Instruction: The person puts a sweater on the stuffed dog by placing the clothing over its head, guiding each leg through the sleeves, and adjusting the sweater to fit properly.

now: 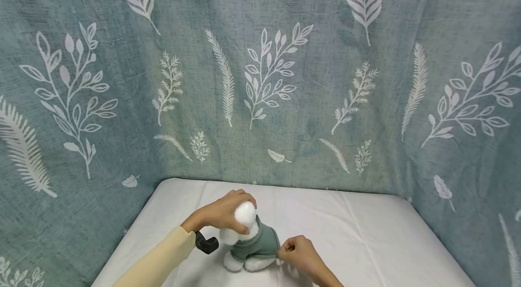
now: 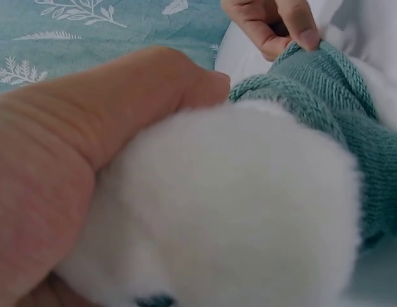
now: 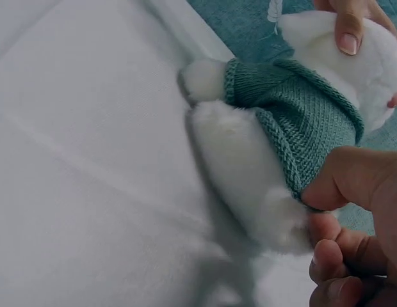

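A white plush toy (image 1: 245, 214) in a green knitted sweater (image 1: 262, 244) sits on the white surface, its paws (image 1: 254, 263) showing below the knit. My left hand (image 1: 221, 211) grips the plush's head from above, thumb on one side. In the left wrist view the white head (image 2: 237, 204) fills the middle, with a bit of dark detail at its lower edge. My right hand (image 1: 300, 253) pinches the sweater's lower hem at the toy's rear. The right wrist view shows that thumb and forefinger on the hem, beside a furry leg (image 3: 240, 166).
The white-covered table (image 1: 350, 228) spreads around the toy. Blue-green curtains (image 1: 260, 74) with white leaf prints stand behind it and on both sides. A black band with a small device (image 1: 206, 244) is on the left wrist.
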Available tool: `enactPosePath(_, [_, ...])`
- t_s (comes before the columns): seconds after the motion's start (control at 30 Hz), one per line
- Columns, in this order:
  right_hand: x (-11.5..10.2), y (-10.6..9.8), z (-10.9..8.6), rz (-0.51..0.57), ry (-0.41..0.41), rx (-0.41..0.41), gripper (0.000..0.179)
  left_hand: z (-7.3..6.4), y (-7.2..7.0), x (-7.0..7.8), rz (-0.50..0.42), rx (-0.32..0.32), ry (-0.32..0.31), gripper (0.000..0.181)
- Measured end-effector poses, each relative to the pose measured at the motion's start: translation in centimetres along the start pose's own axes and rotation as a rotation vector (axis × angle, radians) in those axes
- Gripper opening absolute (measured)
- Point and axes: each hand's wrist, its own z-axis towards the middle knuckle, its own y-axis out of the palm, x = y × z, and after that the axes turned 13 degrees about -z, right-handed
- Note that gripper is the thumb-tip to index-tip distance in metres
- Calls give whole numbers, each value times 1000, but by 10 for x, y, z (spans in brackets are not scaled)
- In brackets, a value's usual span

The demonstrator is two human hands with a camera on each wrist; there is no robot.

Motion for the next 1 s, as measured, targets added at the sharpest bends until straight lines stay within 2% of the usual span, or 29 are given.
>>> enactPosePath(0.13, [1,2,-1,-20,0,-9,10,-3,0,-1,-7,4,-3,55])
enactPosePath(0.23, [1,2,4,-2,12,-13,17,-4,0,-1,1,4,5,56])
enactPosePath(0.5, [-4,0,36,52,128,64,40,-3,2,-1,30,6,20,56])
enactPosePath(0.67, [1,1,51,72,190,39,33,-2,4,2,28,1,28,56])
enactPosePath(0.83, [9,-3,52,41,210,26,27,-2,4,4,33,-3,25,57])
enactPosePath(0.93, [10,-5,51,14,182,27,26,-2,3,5,41,-4,23,56])
enactPosePath(1.0, [7,-5,51,-9,125,58,20,-2,2,6,44,-4,25,56])
